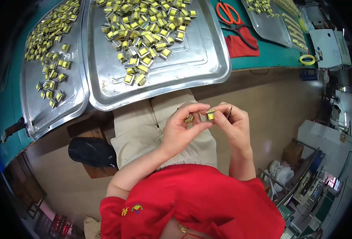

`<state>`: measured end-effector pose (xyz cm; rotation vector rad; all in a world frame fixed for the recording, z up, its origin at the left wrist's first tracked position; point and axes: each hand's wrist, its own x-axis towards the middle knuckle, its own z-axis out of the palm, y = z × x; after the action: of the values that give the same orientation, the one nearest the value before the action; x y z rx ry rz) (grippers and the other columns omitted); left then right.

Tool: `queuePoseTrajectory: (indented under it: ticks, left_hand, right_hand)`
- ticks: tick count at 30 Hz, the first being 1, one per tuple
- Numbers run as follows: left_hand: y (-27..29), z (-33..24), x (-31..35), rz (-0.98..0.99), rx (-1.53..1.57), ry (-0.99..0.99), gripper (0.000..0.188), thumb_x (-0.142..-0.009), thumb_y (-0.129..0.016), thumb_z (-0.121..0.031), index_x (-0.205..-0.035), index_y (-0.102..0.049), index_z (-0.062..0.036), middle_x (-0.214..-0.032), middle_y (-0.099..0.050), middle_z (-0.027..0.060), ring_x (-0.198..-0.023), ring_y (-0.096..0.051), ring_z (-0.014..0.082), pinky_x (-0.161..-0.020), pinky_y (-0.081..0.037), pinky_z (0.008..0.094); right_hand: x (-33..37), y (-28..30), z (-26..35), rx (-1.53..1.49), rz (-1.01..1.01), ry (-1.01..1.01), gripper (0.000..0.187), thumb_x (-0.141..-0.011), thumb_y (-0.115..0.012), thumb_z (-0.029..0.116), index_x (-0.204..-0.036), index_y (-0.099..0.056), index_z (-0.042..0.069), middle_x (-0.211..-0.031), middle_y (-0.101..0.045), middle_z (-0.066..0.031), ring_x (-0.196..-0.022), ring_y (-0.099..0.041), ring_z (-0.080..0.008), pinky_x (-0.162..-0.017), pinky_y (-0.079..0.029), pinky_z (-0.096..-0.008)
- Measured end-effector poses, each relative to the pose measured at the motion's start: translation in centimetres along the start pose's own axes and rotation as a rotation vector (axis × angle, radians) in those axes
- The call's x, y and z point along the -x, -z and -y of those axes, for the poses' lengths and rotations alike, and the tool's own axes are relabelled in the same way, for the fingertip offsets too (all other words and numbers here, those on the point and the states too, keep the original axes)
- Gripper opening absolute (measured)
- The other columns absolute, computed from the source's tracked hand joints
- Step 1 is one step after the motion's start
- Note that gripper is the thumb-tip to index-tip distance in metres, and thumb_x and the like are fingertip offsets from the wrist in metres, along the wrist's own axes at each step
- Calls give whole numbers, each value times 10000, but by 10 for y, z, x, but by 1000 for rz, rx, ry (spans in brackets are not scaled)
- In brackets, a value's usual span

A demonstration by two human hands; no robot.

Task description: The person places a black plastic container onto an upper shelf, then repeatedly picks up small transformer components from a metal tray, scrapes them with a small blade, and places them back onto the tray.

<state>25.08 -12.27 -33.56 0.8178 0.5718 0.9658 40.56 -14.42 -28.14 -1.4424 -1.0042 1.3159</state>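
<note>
A red shirt (200, 199) fills the lower edge nearest the camera, with beige trousers (144, 127) beyond it on the lap. Above the lap the left hand (182, 129) and right hand (233, 125) meet, well clear of the worktop (271, 55) edge, with open floor to the right. The right hand's grip pinches a small yellow-wrapped part (210, 114) between thumb and forefinger, and a thin dark tool (229, 112) sticks up behind its fingers. The left hand's grip curls round a second small part (189, 118), mostly hidden by the fingers. A large metal tray (192, 63) overhangs the green worktop toward the lap, smooth and shiny with rounded corners, holding a loose heap of blocky yellow parts (144, 28). A second tray (70, 99) lies to its left, their rims overlapping. Orange-handled scissors (231, 20) lie on a red cloth (239, 46). The far right is too small to read.
</note>
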Motion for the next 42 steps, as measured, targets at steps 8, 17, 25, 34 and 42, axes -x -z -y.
queuePoseTrajectory:
  ticks: [8,17,25,34,42]
  left_hand:
    - [0,9,2,-42,-191,-39,322,-781,-642,78,-1091,-596,2,-998,-544,19,-751,-446,57,-686,-403,194]
    - [2,7,2,-59,-171,13,312,-793,-639,64,-1097,-595,9,-1023,-558,28,-744,-444,53,-683,-395,187]
    - [4,6,1,-60,-246,-21,364,-786,-666,6,-1144,-616,-45,-944,-566,22,-705,-453,54,-613,-380,180]
    - [3,3,-2,-33,95,250,335,-907,-570,-112,-1227,-551,-19,-958,-587,16,-706,-443,43,-606,-357,179]
    - [9,7,-2,25,422,371,360,-942,-513,-189,-1242,-517,11,-1014,-621,36,-641,-406,37,-549,-331,186]
  right_hand:
    - [6,5,-10,-113,1,-21,192,-823,-650,9,-1007,-609,-26,-814,-583,10,-637,-447,-11,-538,-345,-166]
    - [6,12,-18,-51,55,43,272,-807,-636,-49,-1066,-557,-41,-834,-605,-23,-660,-484,-35,-556,-370,-171]
    - [4,9,-23,-82,1,61,264,-792,-672,-20,-1044,-596,-19,-815,-589,8,-613,-425,-3,-519,-321,-160]
    - [1,-2,-10,412,-32,333,330,-720,-682,-88,-1035,-609,-23,-827,-564,-24,-602,-422,-28,-514,-324,-174]
    - [3,-1,-11,327,-72,210,330,-709,-716,-56,-1022,-619,-21,-791,-469,11,-576,-372,-23,-502,-289,-170]
